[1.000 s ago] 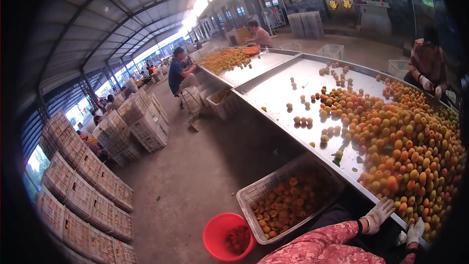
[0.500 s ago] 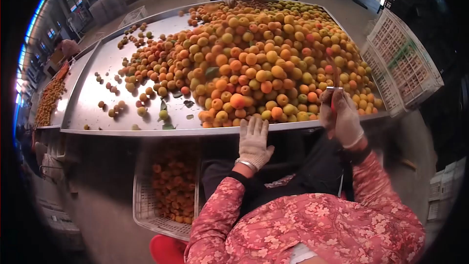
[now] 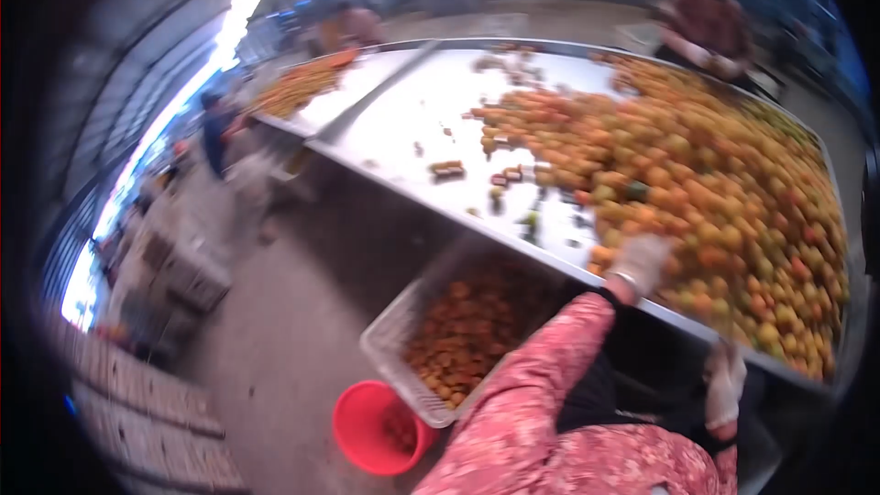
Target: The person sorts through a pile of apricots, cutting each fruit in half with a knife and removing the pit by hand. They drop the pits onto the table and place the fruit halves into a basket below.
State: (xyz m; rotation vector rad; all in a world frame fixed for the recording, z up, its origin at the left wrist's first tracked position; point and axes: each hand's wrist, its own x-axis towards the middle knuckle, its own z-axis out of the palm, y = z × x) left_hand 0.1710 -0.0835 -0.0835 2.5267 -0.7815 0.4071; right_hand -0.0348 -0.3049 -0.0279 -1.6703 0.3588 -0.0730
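My left hand [image 3: 642, 261], in a pale glove, reaches over the table's near rim to the edge of a large heap of apricots [image 3: 724, 229]. Motion smears its fingers, so whether they hold a fruit cannot be made out. At the right, my gloved right hand [image 3: 725, 383] is closed, just below the near rim. A faint slim hand tool [image 3: 729, 330] seems to stick up from it, too blurred for detail. The heap lies on a shiny metal table [image 3: 394, 119] with a raised rim.
Below the rim stands a white plastic crate [image 3: 390, 339] holding orange apricot pieces. Beside it is a red bucket [image 3: 357, 426] with some pieces inside. Another person [image 3: 706, 27] sits across the table. Stacked crates [image 3: 147, 403] are at the lower left.
The view has swung left, bringing the red bucket's inside into sight. My left hand has moved from the rim onto the heap's edge. My right hand sits lower, below the rim.
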